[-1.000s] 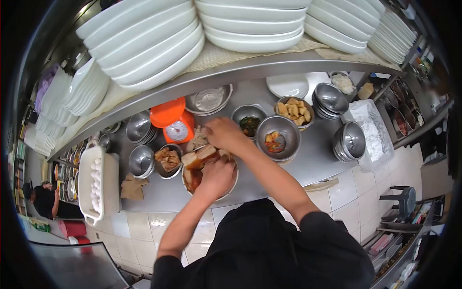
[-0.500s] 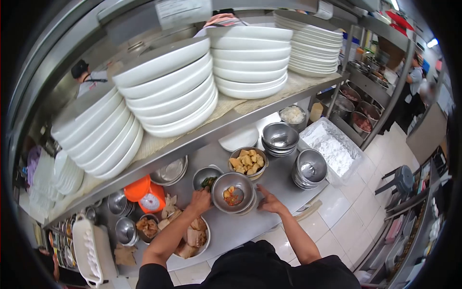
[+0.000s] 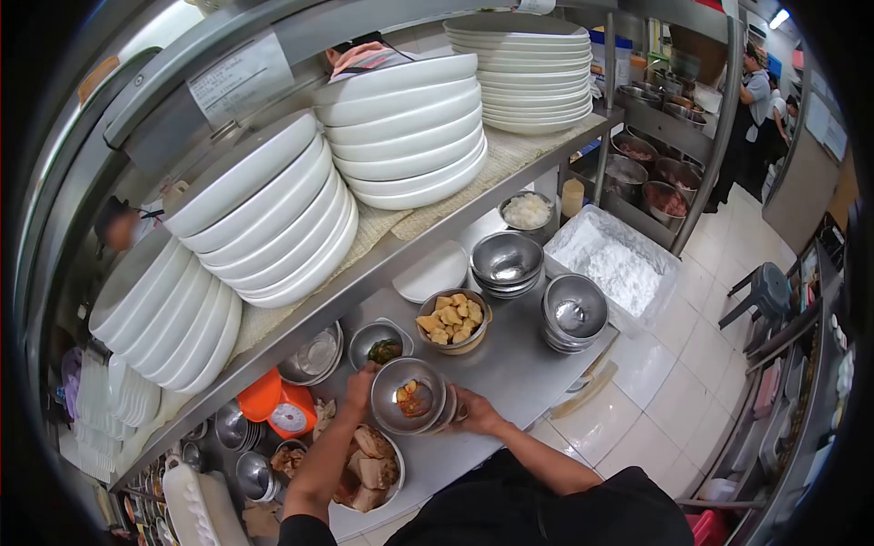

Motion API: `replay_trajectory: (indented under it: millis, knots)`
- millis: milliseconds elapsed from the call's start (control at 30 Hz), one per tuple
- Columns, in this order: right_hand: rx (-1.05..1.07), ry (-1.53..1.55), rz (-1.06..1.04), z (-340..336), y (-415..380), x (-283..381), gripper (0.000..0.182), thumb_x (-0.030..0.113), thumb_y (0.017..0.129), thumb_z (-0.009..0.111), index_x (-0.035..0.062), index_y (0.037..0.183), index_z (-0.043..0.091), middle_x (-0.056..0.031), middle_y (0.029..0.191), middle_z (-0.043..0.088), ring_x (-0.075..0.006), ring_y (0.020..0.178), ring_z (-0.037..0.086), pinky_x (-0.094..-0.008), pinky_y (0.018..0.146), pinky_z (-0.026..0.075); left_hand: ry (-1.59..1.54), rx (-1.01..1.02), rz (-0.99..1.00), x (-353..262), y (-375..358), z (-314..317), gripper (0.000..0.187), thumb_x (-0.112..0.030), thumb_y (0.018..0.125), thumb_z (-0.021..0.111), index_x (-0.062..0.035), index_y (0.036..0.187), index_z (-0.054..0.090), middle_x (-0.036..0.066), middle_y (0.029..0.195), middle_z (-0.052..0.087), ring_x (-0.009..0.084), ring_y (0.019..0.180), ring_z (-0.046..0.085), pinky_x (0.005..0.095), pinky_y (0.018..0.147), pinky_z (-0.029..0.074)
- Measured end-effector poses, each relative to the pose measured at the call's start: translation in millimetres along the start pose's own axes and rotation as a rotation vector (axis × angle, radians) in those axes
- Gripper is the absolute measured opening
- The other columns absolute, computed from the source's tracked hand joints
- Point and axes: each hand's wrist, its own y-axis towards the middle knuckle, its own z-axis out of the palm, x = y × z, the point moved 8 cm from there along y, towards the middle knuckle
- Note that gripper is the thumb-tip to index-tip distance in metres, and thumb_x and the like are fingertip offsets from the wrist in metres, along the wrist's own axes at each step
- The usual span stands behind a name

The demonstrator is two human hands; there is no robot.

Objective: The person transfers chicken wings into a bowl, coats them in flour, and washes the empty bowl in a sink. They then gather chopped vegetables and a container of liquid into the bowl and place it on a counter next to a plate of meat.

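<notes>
A metal bowl (image 3: 387,414) with a small heap of orange-red food (image 3: 412,398) sits in front of me, with more rims showing under its right side. My left hand (image 3: 360,389) is closed at its left rim, the fingertips partly hidden. On the other side my right hand (image 3: 475,411) grips the rims at the right edge. Just beyond my left hand is a metal bowl (image 3: 364,338) holding dark green leaves. A bowl of yellowish chunks (image 3: 452,318) stands past the held bowl. Nearer me, left of it, lies a container of large meat pieces (image 3: 371,469).
Stacked metal bowls (image 3: 575,309) stand at the counter's right end beside a tray of white powder (image 3: 614,259). Tall stacks of white plates (image 3: 405,136) fill the shelf above. An orange scale (image 3: 289,409) is on the left. A stool (image 3: 763,289) stands on the floor.
My right hand, apart from the bowl with its fingers spread, has come in against its right edge and closed there. The view has shifted, and my left hand stays at the left rim.
</notes>
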Motion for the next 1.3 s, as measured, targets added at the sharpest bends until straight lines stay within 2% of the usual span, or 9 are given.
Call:
replay_trajectory:
  millis: [333, 467, 533, 700, 833, 967, 1033, 1233, 1300]
  knots:
    - [-0.225, -0.236, -0.213, 0.1, -12.7, 8.0, 0.076, 0.014, 0.062, 0.076, 0.0096, 0.128, 0.040, -0.0137, 0.119, 0.050, -0.0262, 0.099, 0.055, -0.0317, 0.081, 0.047, 0.272, 0.027, 0.008, 20.6, -36.1, -27.5, 0.050, -0.002, 0.068, 0.058, -0.0060, 0.117, 0.048, 0.020, 0.113, 0.050, 0.0376, 0.086, 0.058, 0.0446, 0.073, 0.049]
    - [-0.384, -0.202, 0.032, -32.2, -23.9, -25.9, 0.035, 0.011, 0.069, 0.068, 0.0039, 0.101, 0.058, -0.0108, 0.088, 0.063, -0.0221, 0.066, 0.058, -0.0317, 0.064, 0.048, 0.213, -0.253, 0.117, -42.2, -82.7, -107.1, 0.036, -0.003, 0.069, 0.063, -0.0015, 0.105, 0.057, 0.020, 0.106, 0.055, 0.0345, 0.080, 0.059, 0.0388, 0.072, 0.050]
    - [-0.471, -0.269, 0.151, -51.4, -25.7, -17.2, 0.022, 0.011, 0.071, 0.066, 0.0014, 0.090, 0.060, -0.0086, 0.074, 0.063, -0.0199, 0.063, 0.059, -0.0310, 0.062, 0.048, -0.065, -0.339, -0.098, -62.5, -110.1, -134.3, 0.025, -0.006, 0.072, 0.066, 0.0016, 0.096, 0.060, 0.015, 0.094, 0.061, 0.0258, 0.075, 0.062, 0.0315, 0.066, 0.050]
    - [-0.284, -0.135, 0.081, -19.9, -4.3, 3.1, 0.056, 0.011, 0.066, 0.072, 0.0047, 0.115, 0.048, -0.0123, 0.102, 0.058, -0.0210, 0.089, 0.058, -0.0300, 0.077, 0.048, -1.118, -0.142, -0.539, -89.8, -172.5, -62.3, 0.019, -0.011, 0.081, 0.062, 0.0022, 0.094, 0.062, 0.005, 0.073, 0.061, 0.0113, 0.068, 0.060, 0.0238, 0.056, 0.047]
    - [-0.084, -0.077, -0.167, 26.7, 7.6, 23.0, 0.096, 0.014, 0.057, 0.080, 0.0085, 0.135, 0.024, -0.0135, 0.125, 0.042, -0.0259, 0.110, 0.047, -0.0322, 0.092, 0.042, -1.333, 0.067, -0.577, -114.4, -202.0, 26.0, 0.022, -0.011, 0.083, 0.060, 0.0029, 0.100, 0.059, 0.009, 0.085, 0.063, 0.0139, 0.069, 0.061, 0.0246, 0.055, 0.049]
    - [-0.202, -0.351, -0.087, 41.6, -0.7, 31.2, 0.098, 0.016, 0.055, 0.082, 0.0084, 0.135, 0.026, -0.0117, 0.122, 0.043, -0.0231, 0.099, 0.052, -0.0323, 0.084, 0.047, -1.462, 0.127, -0.630, -130.0, -224.6, 49.0, 0.026, -0.014, 0.084, 0.060, 0.0029, 0.104, 0.057, 0.008, 0.084, 0.063, 0.0132, 0.070, 0.061, 0.0241, 0.056, 0.049]
    - [-0.216, 0.009, 0.102, 55.4, 9.1, 10.2, 0.100, 0.018, 0.054, 0.084, 0.0070, 0.135, 0.026, -0.0105, 0.118, 0.043, -0.0187, 0.086, 0.054, -0.0293, 0.072, 0.050, -1.404, 0.203, -0.573, -128.9, -228.9, 49.8, 0.029, -0.019, 0.084, 0.060, 0.0015, 0.105, 0.057, 0.007, 0.085, 0.062, 0.0122, 0.074, 0.060, 0.0241, 0.058, 0.049]
    - [-0.381, -0.120, 0.030, 51.0, 9.5, -4.1, 0.094, 0.019, 0.058, 0.082, 0.0015, 0.132, 0.027, -0.0124, 0.107, 0.047, -0.0172, 0.074, 0.054, -0.0284, 0.062, 0.050, -1.263, 0.193, -0.523, -107.1, -244.5, 34.4, 0.033, -0.025, 0.084, 0.061, -0.0012, 0.107, 0.057, 0.004, 0.088, 0.061, 0.0093, 0.080, 0.057, 0.0229, 0.063, 0.046]
    - [-0.422, -0.070, 0.028, 50.0, -7.8, 18.6, 0.072, 0.015, 0.064, 0.077, 0.0014, 0.124, 0.040, -0.0106, 0.104, 0.049, -0.0168, 0.073, 0.054, -0.0276, 0.061, 0.049, -1.337, 0.174, -0.550, -100.7, -257.4, 23.1, 0.033, -0.025, 0.083, 0.062, -0.0016, 0.106, 0.058, 0.004, 0.088, 0.062, 0.0084, 0.078, 0.056, 0.0220, 0.063, 0.045]
